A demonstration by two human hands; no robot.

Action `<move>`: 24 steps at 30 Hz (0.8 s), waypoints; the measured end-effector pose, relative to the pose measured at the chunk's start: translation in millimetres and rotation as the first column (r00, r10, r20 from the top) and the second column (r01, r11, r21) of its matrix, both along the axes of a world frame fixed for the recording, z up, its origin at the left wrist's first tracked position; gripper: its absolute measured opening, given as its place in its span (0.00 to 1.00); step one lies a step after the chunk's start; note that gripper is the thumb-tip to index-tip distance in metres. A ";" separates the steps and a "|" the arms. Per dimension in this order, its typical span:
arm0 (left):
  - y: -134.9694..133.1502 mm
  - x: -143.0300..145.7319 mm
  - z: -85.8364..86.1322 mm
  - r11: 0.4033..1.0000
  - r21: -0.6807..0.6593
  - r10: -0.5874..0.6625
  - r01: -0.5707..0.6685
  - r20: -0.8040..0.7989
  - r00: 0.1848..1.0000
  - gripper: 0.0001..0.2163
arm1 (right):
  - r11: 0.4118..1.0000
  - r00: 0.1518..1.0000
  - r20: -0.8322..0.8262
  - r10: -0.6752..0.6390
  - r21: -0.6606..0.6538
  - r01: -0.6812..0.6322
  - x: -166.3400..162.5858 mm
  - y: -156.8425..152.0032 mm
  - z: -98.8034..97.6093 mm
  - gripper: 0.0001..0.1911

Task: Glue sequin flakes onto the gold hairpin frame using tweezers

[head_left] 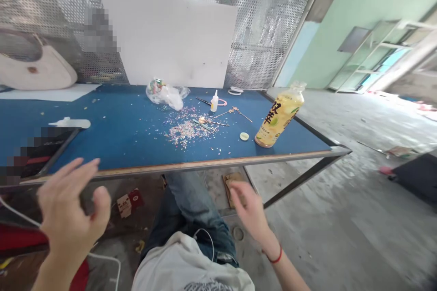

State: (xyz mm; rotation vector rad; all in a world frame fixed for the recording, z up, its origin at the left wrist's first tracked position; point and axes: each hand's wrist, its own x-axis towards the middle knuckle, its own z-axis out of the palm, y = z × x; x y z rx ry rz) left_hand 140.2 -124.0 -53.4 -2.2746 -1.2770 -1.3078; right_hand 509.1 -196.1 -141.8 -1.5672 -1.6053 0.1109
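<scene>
My left hand [70,211] hovers in front of the blue table's near edge [191,163], fingers spread and loosely curled, holding nothing. My right hand [249,204] hangs below the table edge over my knee, fingers relaxed and apart, empty; a red band circles its wrist. On the blue tabletop lie a scatter of small colourful pieces [186,128], thin metal sticks [218,120], a small white glue bottle [214,101] and a clear bag of beads [165,93]. A yellow drink bottle [278,116] stands near the right edge, its round cap [244,136] beside it.
A white board [167,36] leans on the perforated metal screen behind the table. A white bag [34,70] sits far left, a dark tray [44,152] at the near left. A small red-and-white box [129,202] lies on the floor underneath. Bare concrete floor stretches right.
</scene>
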 end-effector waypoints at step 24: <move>143.8 114.4 85.0 0.770 -0.511 -0.464 0.381 -0.039 0.885 0.27 | 0.928 0.882 -0.471 0.018 0.337 0.161 138.5 169.7 202.2 0.21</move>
